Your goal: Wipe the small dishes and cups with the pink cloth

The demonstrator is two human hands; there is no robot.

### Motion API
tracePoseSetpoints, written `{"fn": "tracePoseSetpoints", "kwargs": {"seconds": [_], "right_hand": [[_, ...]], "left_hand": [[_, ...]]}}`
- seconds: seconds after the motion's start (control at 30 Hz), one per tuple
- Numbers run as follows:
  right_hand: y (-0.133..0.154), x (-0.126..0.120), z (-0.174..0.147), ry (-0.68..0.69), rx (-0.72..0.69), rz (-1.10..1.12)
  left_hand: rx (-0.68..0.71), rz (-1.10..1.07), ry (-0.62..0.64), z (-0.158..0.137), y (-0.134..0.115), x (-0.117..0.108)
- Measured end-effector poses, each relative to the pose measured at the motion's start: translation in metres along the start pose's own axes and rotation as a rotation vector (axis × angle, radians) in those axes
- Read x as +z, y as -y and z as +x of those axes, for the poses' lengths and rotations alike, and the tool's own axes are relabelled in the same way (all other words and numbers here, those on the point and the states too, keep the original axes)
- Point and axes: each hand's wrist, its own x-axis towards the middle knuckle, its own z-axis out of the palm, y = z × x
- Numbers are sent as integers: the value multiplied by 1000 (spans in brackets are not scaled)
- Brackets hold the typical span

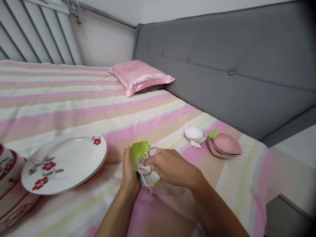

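1. Location: the small, glossy green-and-white dish with a wavy rim (138, 150) is held above the bed covered in a striped pink, white and beige sheet (81, 108), between the round white plates with red flowers (69, 164) and the stack of small white dishes (194, 133).

2. Left hand (130, 174): closed on the green-and-white dish. The thumb lies up along the left side; the fingers are largely hidden by the dish, so their exact placement cannot be told.

3. Right hand (174, 167): fingers drawn together on a crumpled, pale pink cloth (145, 167), which sits against the inside of the dish and covers its middle. Whether a single piece or two nested pieces lie beneath cannot be told.

4. Nearby: the stack of pink leaf-shaped dishes with a green tip (227, 144) stands to the right of the white dishes, well apart from both hands.

5. Handling, assessed: the dish appears to be glazed ceramic, hence light but rigid, slippery on the glaze and prone to chipping at the thin wavy rim. The cloth should be soft and yield readily.

6. Recommended hold: cup the dish from below with the thumb on the outer wall; avoid pinching the rim; bunch the cloth between fingertips.
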Motion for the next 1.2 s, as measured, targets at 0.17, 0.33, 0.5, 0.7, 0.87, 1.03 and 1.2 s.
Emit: {"fn": "tracePoseSetpoints", "kwargs": {"seconds": [0.17,0.33,0.5,0.7,0.87,1.03,1.2], "right_hand": [[-6,-10,-5,72,-91,155],[-9,-13,-4,-229,95,477],[-4,0,13,-661,316,485],[5,29,37,-590,91,358],[5,39,41,-495,-83,293],[5,37,39,-389,-90,232],[5,32,36,-311,-42,241]], "left_hand": [[19,-4,-59,0,-2,2],[46,-44,-17,0,-1,2],[41,-59,-23,0,1,0],[88,-152,-4,4,1,0],[146,-228,16,9,0,1],[87,-219,-8,8,-3,1],[74,-188,-85,5,-4,3]]}}
